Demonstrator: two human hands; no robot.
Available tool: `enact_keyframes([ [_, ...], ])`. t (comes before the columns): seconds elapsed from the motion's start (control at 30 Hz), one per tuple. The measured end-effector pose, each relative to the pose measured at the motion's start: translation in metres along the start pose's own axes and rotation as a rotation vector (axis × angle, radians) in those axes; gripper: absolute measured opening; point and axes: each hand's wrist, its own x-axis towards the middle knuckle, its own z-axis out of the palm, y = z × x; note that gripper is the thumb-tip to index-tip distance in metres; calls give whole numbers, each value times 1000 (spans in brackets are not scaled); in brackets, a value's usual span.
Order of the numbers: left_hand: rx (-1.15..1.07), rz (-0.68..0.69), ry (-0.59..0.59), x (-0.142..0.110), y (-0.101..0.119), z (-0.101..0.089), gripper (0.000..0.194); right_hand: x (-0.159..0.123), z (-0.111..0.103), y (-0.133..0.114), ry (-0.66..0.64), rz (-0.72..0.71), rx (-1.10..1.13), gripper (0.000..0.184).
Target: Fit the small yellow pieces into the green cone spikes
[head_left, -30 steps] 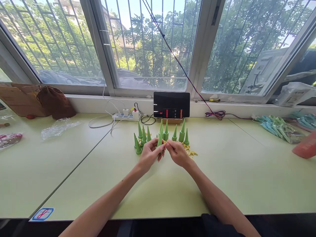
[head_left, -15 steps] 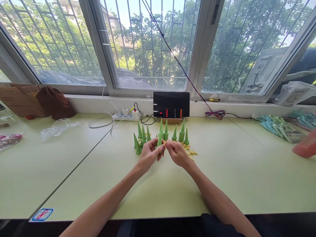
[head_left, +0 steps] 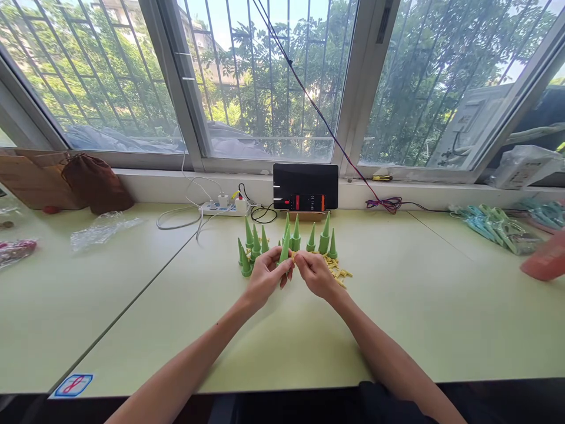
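A pointed green plastic cone [head_left: 285,247] stands nearly upright in my left hand [head_left: 266,275], whose fingers and thumb close around its lower part. My right hand [head_left: 315,273] pinches a small yellow piece [head_left: 293,255] against the cone's right side; most of that piece is hidden by my fingers. More green cones [head_left: 255,242] stand on the table behind and left of my left hand, and others [head_left: 325,234] stand behind my right hand. Loose small yellow pieces [head_left: 339,272] lie scattered just right of my right hand.
A dark tablet [head_left: 305,181] leans at the back with a phone [head_left: 308,202] before it. To its left are a power strip [head_left: 219,207] and cables. Clear plastic [head_left: 101,228] and a brown bag [head_left: 97,184] lie left. Bagged blue-green items [head_left: 497,227] lie at the far right.
Both hands keep nearly the same place and grip on the cone and the small yellow piece. The whole view has shifted very slightly.
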Motion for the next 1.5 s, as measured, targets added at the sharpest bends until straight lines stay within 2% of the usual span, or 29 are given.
enact_keyframes([
  [1.0, 54, 27, 3, 0, 1, 1, 27, 0, 5, 4, 13, 67, 105, 56],
  [1.5, 126, 57, -5, -1, 0, -1, 24, 0, 5, 7, 5, 75, 145, 52],
])
